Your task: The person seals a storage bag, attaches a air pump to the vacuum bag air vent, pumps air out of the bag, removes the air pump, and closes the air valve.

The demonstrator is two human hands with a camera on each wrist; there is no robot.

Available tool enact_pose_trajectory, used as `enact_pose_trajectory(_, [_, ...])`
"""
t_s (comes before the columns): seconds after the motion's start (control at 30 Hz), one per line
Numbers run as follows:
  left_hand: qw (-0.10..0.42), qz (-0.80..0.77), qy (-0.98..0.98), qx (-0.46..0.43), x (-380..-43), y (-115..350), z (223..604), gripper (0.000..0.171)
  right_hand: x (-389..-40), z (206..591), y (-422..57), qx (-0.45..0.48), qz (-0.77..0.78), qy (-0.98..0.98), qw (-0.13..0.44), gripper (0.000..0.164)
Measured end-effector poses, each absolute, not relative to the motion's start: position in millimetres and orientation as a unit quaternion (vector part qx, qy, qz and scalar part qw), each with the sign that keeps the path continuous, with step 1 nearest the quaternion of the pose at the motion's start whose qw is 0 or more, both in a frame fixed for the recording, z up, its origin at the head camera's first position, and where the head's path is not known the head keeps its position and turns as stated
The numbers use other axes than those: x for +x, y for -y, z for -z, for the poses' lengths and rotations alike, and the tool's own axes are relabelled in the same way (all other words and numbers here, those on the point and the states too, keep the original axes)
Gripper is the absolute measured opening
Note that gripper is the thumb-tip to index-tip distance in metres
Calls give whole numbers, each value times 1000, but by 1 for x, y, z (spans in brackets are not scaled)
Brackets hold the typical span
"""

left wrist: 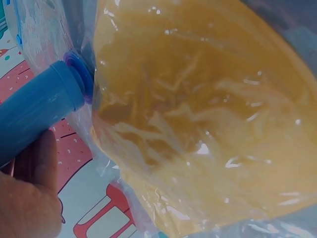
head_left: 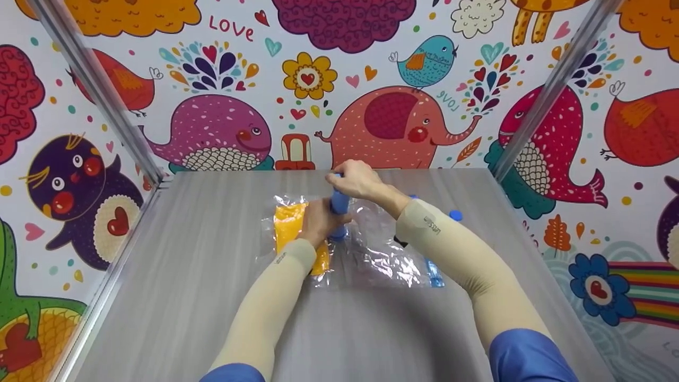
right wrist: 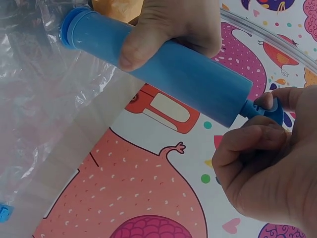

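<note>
A blue hand pump point(head_left: 340, 202) stands upright over a clear plastic storage bag point(head_left: 392, 260) lying on the table. My left hand point(head_left: 319, 220) grips the barrel around its middle. At the top, my right hand point(head_left: 356, 180) holds the pump's handle point(right wrist: 277, 111), fingers curled around it. In the right wrist view a short length of rod shows between handle and barrel. The pump's lower end meets the round blue valve point(left wrist: 81, 74) on the bag. Yellow, soft-looking contents point(head_left: 289, 225) fill the left part of the bag, wrinkled film over them.
On the table point(head_left: 185, 297), a small round blue cap point(head_left: 455, 215) lies right of the bag. A blue printed strip point(head_left: 435, 273) shows at the bag's right edge, partly behind my right sleeve. Printed walls point(head_left: 233, 132) and metal posts point(head_left: 546, 90) enclose the table.
</note>
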State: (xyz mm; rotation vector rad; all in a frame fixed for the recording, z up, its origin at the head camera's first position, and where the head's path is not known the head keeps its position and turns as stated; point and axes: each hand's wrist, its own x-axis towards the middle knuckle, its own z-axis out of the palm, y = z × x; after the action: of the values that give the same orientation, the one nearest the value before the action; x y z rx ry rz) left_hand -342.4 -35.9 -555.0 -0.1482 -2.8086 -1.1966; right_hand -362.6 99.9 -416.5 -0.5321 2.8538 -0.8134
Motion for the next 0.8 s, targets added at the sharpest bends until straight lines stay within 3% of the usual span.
enact_pose_trajectory(0.43, [43,394,917,-43,-344,37,556,41,-364,421,-99,-197,269,-942,41,43])
enact_pose_trajectory(0.8, [24,409,911,-36,-342,36,557,36,-365,414,-100,-177,290,-939,57,43])
